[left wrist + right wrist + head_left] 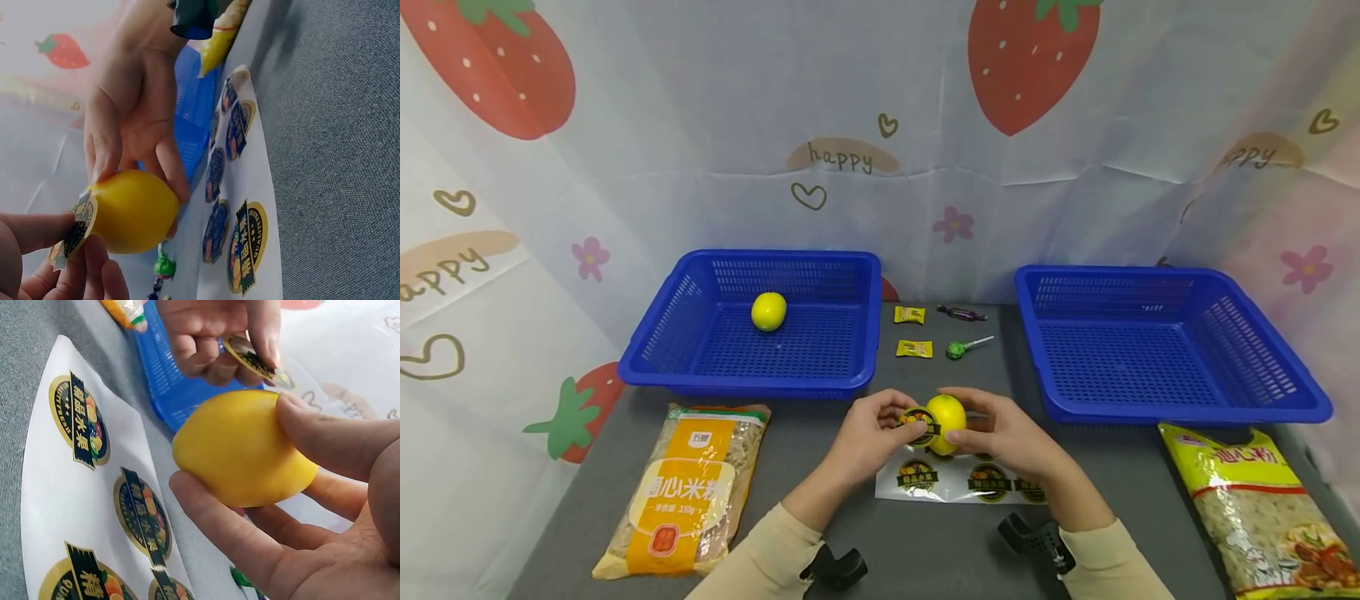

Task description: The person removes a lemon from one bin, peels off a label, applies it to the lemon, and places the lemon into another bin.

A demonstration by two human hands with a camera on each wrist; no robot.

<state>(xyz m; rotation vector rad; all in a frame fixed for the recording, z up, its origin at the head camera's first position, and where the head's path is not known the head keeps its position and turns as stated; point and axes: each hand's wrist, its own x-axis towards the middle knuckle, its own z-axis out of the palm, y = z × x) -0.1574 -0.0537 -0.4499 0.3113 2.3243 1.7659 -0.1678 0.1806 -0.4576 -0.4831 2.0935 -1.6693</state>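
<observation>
Over the table, my right hand (1006,437) grips a yellow lemon (949,423) between thumb and fingers. A round black-and-gold sticker (80,226) is pinched by the thumb and fingers of my left hand (868,433). In the left wrist view the sticker stands right at one side of the lemon. Below both hands lies a white sheet of the same round stickers (940,483), partly hidden by the right hand and forearm. In the right wrist view the lemon (240,450) shows a bare yellow side.
A blue basket (748,382) at the back left holds another lemon (769,311). At the right stands a second blue basket (1180,410). Between them lie yellow-wrapped candies (914,348), a dark candy (962,313) and a green lollipop (956,350). Noodle bags (688,492) flank the table.
</observation>
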